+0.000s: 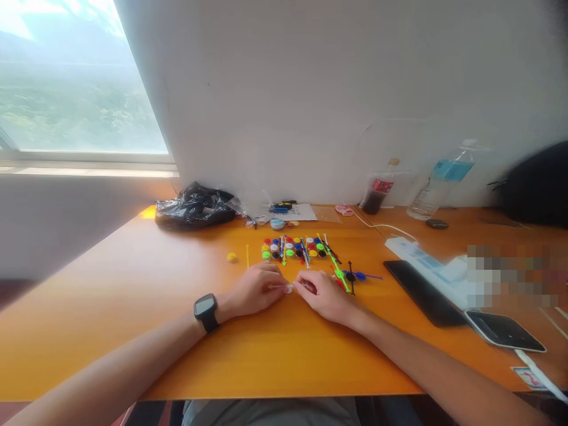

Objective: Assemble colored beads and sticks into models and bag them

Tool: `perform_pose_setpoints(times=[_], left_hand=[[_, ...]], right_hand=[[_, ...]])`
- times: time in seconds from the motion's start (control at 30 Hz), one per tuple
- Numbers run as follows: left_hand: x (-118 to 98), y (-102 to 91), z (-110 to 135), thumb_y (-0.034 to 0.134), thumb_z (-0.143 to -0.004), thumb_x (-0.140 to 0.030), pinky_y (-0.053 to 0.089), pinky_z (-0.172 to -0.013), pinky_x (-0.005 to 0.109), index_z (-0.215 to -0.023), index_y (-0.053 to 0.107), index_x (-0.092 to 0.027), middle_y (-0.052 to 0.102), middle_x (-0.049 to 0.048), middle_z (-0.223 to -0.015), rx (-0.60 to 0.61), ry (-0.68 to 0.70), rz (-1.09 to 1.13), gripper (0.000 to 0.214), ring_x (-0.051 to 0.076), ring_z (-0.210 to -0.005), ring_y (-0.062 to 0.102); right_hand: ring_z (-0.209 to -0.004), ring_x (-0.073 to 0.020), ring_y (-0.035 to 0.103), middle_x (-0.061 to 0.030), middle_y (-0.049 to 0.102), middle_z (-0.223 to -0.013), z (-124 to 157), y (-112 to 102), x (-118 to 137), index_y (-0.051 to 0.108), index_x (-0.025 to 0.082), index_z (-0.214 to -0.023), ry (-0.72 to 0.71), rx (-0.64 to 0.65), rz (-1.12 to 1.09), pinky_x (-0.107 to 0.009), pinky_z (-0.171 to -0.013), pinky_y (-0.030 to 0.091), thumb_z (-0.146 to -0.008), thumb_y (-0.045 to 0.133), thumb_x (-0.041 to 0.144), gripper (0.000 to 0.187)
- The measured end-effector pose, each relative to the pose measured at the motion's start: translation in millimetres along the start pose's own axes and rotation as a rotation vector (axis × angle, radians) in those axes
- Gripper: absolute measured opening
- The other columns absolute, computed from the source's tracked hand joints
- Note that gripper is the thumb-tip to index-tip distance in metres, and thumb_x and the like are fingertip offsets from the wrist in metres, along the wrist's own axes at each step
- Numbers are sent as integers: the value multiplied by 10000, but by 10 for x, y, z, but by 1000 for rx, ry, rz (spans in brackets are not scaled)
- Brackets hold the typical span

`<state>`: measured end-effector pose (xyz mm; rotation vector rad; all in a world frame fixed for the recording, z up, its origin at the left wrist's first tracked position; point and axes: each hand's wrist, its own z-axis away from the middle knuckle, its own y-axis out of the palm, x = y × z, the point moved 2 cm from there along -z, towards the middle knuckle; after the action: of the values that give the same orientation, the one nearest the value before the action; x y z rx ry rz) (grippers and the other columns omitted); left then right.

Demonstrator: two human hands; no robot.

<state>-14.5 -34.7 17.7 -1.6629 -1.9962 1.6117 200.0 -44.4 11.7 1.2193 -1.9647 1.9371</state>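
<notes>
I am noting a smooth wooden desk [110,296] with a soft sheen. The coloured discs [290,252] are looking like smooth plastic. Nearer me than the discs, the white piece [289,289] I am holding is appearing plastic. Behind and left of the discs, a black bag [190,210] is showing crinkled, glossy film; directly behind them, a sheet [302,212] is presenting as matt paper. Behind and right of them, a water bottle [451,171] is showing clear, shiny plastic.
</notes>
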Motion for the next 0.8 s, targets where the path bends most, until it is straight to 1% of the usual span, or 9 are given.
perform_pose_setpoints(times=[0.1, 0.23, 0.4, 0.53, 0.8], left_hand=[[7, -3, 3, 649, -1001, -333, 514, -780, 304, -926, 764, -195, 731, 71, -903, -19, -6, -5, 194, 188, -848, 632], [26, 17, 0, 620, -1019, -319, 508, -787, 311, -866, 757, -199, 734, 60, -859, -6, 23, -3, 237, 183, -821, 625], [50, 36, -11, 633, -1007, -352, 522, -778, 317, -829, 748, -194, 720, 69, -828, -10, -19, 15, 264, 188, -804, 637], [51, 42, -14, 652, -991, -330, 528, -800, 314, -843, 755, -204, 729, 64, -844, 0, -21, 23, 220, 193, -829, 652], [53, 50, -32, 681, -956, -280, 519, -784, 299, -806, 734, -200, 719, 46, -815, 14, -54, 39, 178, 182, -802, 645]], right_hand=[[-601, -123, 470, 36, 532, -643, -8, 1, -1, 597, 199, -771, 1, -9, 1, -277, -565, 284, -1001, 541, 366, 289], [-598, -123, 459, 40, 518, -633, -17, 11, -10, 583, 203, -756, 2, -23, 1, -277, -564, 281, -993, 552, 360, 286], [-610, -126, 465, 34, 523, -645, -22, 27, -23, 581, 200, -745, -2, -35, 7, -277, -570, 284, -985, 558, 344, 280], [-608, -125, 468, 37, 527, -641, -20, 26, -23, 587, 202, -753, 3, -22, 1, -276, -571, 289, -983, 561, 337, 267], [-607, -126, 474, 38, 535, -639, -23, 18, -16, 588, 204, -751, 1, -19, 10, -277, -569, 290, -973, 569, 324, 253]])
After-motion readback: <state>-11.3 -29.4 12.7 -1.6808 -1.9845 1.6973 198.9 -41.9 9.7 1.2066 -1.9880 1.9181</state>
